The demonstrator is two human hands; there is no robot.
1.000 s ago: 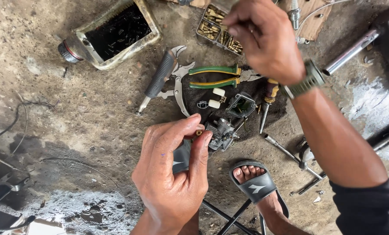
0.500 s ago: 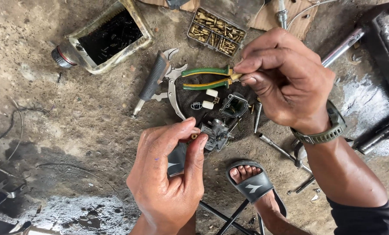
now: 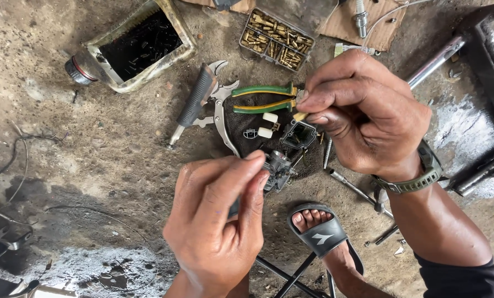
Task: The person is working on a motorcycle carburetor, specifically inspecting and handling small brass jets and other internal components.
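Left hand (image 3: 216,221) near, fingers pinched tight on something hidden, right hand (image 3: 363,113) pinching a small brass piece (image 3: 299,116), green pliers (image 3: 263,97) just left

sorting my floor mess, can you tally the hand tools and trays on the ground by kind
Green-handled pliers: 1
Silver locking pliers: 1
Black-handled tool: 1
Parts box of brass pieces: 1
Tray of dark liquid: 1
Total: 5
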